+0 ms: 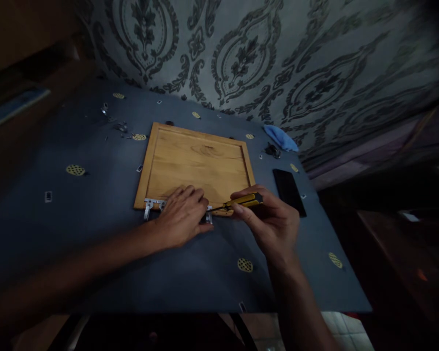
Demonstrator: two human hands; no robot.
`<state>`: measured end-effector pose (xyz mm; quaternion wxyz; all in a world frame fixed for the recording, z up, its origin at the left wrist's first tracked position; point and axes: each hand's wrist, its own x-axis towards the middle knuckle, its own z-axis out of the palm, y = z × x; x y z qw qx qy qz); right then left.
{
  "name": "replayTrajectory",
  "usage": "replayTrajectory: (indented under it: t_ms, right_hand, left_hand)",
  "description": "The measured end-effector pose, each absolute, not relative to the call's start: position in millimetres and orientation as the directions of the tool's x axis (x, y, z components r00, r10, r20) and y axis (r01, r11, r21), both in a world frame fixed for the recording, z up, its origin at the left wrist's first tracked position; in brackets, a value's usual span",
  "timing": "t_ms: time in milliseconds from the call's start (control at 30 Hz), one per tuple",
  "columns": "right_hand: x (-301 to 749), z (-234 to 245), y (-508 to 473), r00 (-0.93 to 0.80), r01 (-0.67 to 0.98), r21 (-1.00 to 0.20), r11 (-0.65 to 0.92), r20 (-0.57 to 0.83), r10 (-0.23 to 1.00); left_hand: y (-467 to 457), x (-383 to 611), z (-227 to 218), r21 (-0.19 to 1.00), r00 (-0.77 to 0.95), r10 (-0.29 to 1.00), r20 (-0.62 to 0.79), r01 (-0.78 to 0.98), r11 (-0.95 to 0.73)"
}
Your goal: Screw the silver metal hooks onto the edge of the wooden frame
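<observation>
A framed wooden panel (201, 163) lies flat on the table, with metal fittings (149, 207) along its near edge. My left hand (181, 212) covers part of that edge, its fingers bent over the wood and its thumb low beside the right-hand metal fitting (209, 216). Between the thumb and fingers of my right hand (274, 222) is a screwdriver (244, 200) with a yellow and black handle. Its shaft points left, and the tip is at or close to the right-hand fitting. My left hand hides the middle of the row of fittings.
Small metal parts (120, 126) lie scattered at the table's back left. A black phone-like slab (289, 191) rests right of the panel. Behind it are a blue cloth (281, 137) and a small dark object (272, 150). A patterned wall (241, 58) borders the blue-grey table (106, 273).
</observation>
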<state>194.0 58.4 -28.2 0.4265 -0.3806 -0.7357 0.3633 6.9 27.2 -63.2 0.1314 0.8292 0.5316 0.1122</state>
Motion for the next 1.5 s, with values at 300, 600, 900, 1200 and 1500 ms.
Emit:
replayTrajectory:
  t_ms: [300,600,900,1200,1500]
  right_hand:
    - [194,-35,56,-0.311,0.324,-0.804,0.499,0.408,0.858]
    - [192,-37,56,-0.290,0.360,-0.795,0.488,0.402,0.868]
    - [191,-29,56,-0.294,0.341,-0.824,0.452,0.363,0.884]
    - [196,-22,64,0.030,0.178,-0.867,0.465,0.477,0.879]
    - [193,-38,57,-0.102,0.236,-0.894,0.381,0.367,0.925]
  left_hand:
    - [27,7,-64,0.338,0.407,0.912,0.041,0.854,-0.396]
    - [27,7,-63,0.346,0.406,0.912,0.060,0.848,-0.401]
    - [26,6,-67,0.340,0.400,0.913,0.084,0.850,-0.404]
    - [26,6,-71,0.329,0.392,0.916,0.084,0.857,-0.397]
    - [26,6,-66,0.326,0.393,0.917,0.059,0.861,-0.390]
